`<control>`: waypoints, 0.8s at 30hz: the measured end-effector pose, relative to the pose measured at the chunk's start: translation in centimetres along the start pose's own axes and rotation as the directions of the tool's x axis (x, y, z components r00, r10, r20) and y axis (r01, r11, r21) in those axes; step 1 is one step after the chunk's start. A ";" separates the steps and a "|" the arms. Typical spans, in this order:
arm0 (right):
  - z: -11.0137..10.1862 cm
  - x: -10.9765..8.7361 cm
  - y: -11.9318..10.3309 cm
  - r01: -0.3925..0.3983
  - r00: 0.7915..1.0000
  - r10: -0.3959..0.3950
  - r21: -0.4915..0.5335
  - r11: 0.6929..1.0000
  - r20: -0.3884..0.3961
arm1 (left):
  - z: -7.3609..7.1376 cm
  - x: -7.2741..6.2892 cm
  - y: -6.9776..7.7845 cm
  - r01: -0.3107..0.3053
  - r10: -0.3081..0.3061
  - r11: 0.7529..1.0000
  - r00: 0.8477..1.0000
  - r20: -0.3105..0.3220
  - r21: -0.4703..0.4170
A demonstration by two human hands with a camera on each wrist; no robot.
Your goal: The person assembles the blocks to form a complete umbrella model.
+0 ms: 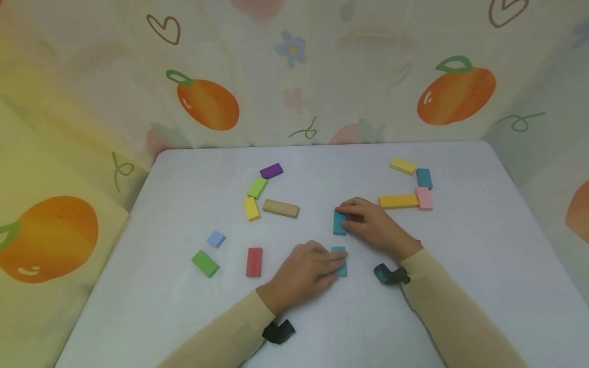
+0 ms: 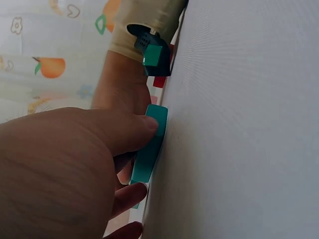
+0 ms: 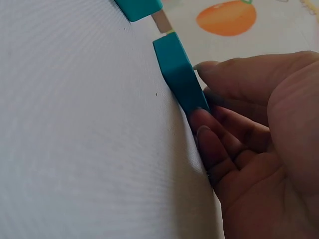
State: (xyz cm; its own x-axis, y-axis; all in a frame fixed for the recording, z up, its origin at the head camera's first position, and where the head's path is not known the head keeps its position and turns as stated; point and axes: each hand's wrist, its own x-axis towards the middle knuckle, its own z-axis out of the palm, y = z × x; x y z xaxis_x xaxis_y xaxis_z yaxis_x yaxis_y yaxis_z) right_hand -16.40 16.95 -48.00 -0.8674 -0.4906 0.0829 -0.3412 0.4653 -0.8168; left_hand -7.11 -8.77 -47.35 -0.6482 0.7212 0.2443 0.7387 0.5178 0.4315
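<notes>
My left hand (image 1: 301,273) pinches a teal-blue wooden block (image 1: 339,272) in the middle of the white table. In the left wrist view the thumb lies against that block's face, with the other fingers partly hidden behind. Just beyond it, my right hand (image 1: 375,225) holds a second teal-blue block (image 1: 339,223) by its far end and right side. The right wrist view shows the thumb and fingertips at this block's edge (image 3: 177,69). Both blocks lie lengthwise away from me, nearly in line, a small gap between them.
Left of the hands lie a red block (image 1: 254,262), a green block (image 1: 205,263) and a small blue block (image 1: 216,238). Purple (image 1: 271,170), lime, yellow and tan (image 1: 280,208) blocks form a curve further back. Yellow, blue, pink (image 1: 424,198) and orange-yellow blocks stand back right.
</notes>
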 end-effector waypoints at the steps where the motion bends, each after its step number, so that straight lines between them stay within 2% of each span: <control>1: 0.0 0.0 0.0 0.004 1.000 -0.004 0.004 1.000 0.005 | 0.0 0.0 0.0 -0.003 0.003 1.000 1.000 -0.006 -0.001; 10: 0.0 -0.2 -0.3 0.002 0.997 -0.005 0.033 0.999 0.071 | 0.0 0.1 -0.1 0.025 -0.025 1.000 0.999 0.034 0.007; 18: 0.0 -0.2 -0.5 0.012 0.991 -0.021 0.066 0.998 0.129 | 0.1 0.0 -0.1 0.018 -0.018 1.000 1.000 0.016 -0.006; 24: 0.0 -0.2 -0.6 0.034 0.990 -0.044 0.081 0.996 0.135 | 0.1 0.1 -0.1 0.017 -0.017 1.000 1.000 0.012 -0.013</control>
State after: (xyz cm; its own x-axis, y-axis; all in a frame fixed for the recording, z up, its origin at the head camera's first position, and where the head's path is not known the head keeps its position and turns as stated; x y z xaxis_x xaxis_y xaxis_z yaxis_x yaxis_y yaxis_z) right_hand -15.98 16.76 -47.56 -0.7945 -0.6059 0.0410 -0.3398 0.3876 -0.8569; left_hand -7.21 -8.72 -47.49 -0.6582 0.7180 0.2263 0.7252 0.5240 0.4467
